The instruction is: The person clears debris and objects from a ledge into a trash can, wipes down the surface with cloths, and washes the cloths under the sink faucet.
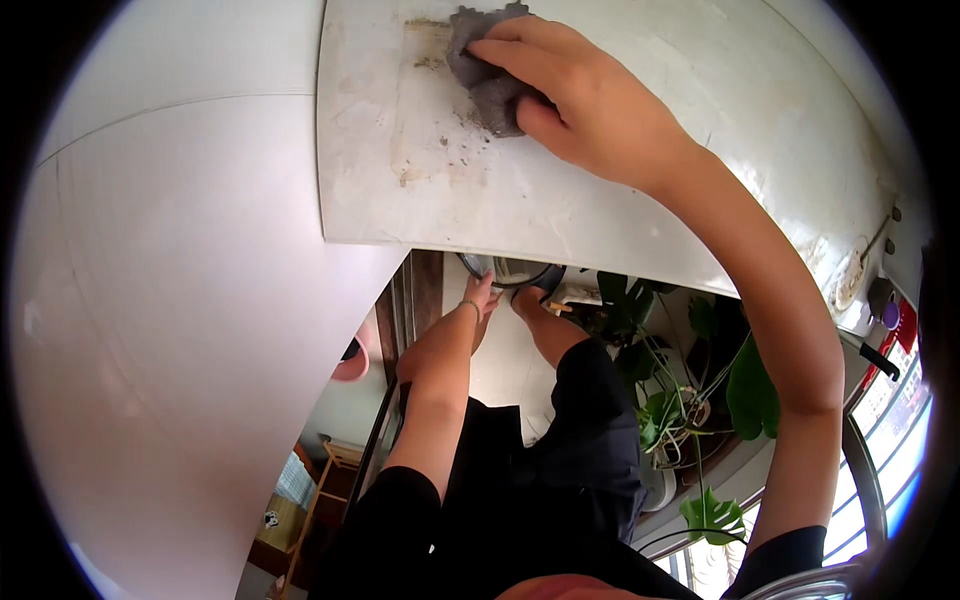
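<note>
My right hand presses a crumpled grey cloth against a white panel, its fingers bent over the cloth. Brown stains and dark crumbs lie on the panel beside and below the cloth. Lower down, beyond the panel's edge, my left hand grips the rim of a round, dark-edged basin. The panel's edge hides part of the basin, and what it holds cannot be made out.
Potted plants with large green leaves stand at the right below the panel. A pink container and a wooden rack are at the lower left. A smooth white surface fills the left side. Barred windows are at the right.
</note>
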`<state>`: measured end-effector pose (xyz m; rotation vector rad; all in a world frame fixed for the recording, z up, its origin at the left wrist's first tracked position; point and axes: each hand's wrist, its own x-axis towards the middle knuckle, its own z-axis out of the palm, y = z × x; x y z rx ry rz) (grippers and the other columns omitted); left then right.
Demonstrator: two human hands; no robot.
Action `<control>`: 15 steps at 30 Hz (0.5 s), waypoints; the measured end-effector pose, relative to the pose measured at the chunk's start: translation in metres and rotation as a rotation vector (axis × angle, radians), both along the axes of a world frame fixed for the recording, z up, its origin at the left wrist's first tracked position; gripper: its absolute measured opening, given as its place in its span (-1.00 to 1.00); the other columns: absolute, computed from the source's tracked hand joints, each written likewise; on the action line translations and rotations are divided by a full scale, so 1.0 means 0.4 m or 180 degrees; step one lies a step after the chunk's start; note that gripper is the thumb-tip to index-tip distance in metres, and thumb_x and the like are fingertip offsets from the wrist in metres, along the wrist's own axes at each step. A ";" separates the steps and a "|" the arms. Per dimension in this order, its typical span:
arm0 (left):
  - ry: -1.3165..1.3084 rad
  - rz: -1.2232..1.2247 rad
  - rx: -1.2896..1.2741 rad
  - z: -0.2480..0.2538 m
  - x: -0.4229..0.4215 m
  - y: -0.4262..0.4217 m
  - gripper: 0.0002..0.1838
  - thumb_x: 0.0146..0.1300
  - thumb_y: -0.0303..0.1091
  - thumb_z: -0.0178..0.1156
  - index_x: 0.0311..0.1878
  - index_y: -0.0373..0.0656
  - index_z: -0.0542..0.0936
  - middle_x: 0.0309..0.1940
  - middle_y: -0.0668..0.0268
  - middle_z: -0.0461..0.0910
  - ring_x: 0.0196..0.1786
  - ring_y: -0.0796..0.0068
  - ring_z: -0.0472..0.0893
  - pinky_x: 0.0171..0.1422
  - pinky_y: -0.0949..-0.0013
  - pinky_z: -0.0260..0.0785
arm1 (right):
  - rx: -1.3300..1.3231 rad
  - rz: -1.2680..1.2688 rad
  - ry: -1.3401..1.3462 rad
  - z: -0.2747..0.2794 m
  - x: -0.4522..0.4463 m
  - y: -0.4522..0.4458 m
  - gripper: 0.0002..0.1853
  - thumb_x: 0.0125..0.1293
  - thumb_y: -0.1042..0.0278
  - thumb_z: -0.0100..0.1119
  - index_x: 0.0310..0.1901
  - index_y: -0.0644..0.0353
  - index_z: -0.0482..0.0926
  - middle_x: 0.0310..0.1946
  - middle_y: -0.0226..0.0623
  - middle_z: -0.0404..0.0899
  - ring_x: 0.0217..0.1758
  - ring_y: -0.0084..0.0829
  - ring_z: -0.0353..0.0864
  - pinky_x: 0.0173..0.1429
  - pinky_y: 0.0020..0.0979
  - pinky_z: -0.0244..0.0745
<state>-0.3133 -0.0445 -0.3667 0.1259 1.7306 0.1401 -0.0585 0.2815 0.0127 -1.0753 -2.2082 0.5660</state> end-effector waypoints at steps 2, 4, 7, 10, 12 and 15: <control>-0.0168 0.0511 0.0163 -0.059 0.008 -0.011 -0.31 0.37 -0.05 0.13 0.44 -0.12 0.16 0.07 0.09 0.55 -0.11 0.14 0.68 -0.23 0.17 0.65 | -0.0671 0.0005 0.0020 0.012 0.010 0.009 -0.52 0.09 0.64 0.07 0.12 0.23 0.53 0.13 -0.15 0.50 0.04 -0.12 0.54 0.07 -0.23 0.51; -0.0286 0.0957 0.0322 -0.083 0.031 0.013 -0.41 0.38 -0.12 0.10 0.39 -0.12 0.25 0.03 0.09 0.57 -0.17 0.14 0.68 -0.30 0.19 0.64 | -0.1571 -0.0201 0.0322 0.027 0.035 0.041 -0.53 0.11 0.61 0.07 0.12 0.21 0.54 0.14 -0.16 0.49 0.01 -0.14 0.54 0.06 -0.22 0.51; -0.0039 0.1251 0.0377 -0.035 0.044 0.028 -0.59 0.35 -0.31 0.03 0.23 -0.21 0.39 -0.10 0.12 0.60 -0.21 0.13 0.68 -0.34 0.18 0.63 | -0.2545 -0.0700 0.1307 0.061 0.053 0.101 -0.67 0.26 0.55 0.02 0.07 0.25 0.55 -0.08 -0.22 0.53 -0.13 -0.34 0.55 -0.06 -0.37 0.48; -0.0256 0.1358 0.0249 0.027 -0.005 0.046 -0.73 0.32 -0.39 0.02 0.05 -0.22 0.46 -0.16 0.12 0.60 -0.23 0.15 0.69 -0.31 0.14 0.61 | -0.1071 -0.0705 0.0807 0.024 0.062 0.171 -0.66 0.30 0.61 -0.09 0.07 0.35 0.54 -0.23 -0.14 0.60 -0.16 -0.39 0.58 -0.05 -0.44 0.46; -0.0167 0.1028 0.0179 0.210 -0.021 0.088 -0.77 0.35 -0.41 0.02 0.03 -0.20 0.49 -0.17 0.17 0.63 -0.20 0.21 0.67 -0.28 0.18 0.56 | -0.0698 -0.0362 0.0511 0.010 0.053 0.190 -0.58 0.18 0.65 -0.09 0.09 0.35 0.54 -0.04 0.02 0.53 0.05 -0.10 0.51 0.18 -0.25 0.42; 0.0029 0.0654 0.0158 0.402 -0.055 0.116 -0.76 0.33 -0.40 0.03 0.01 -0.26 0.48 -0.21 0.11 0.64 -0.27 0.15 0.69 -0.34 0.16 0.59 | -0.0079 -0.0829 -0.0286 0.082 -0.014 0.114 -0.59 0.15 0.61 -0.05 0.06 0.35 0.55 0.00 0.01 0.52 0.12 0.00 0.44 0.25 -0.15 0.39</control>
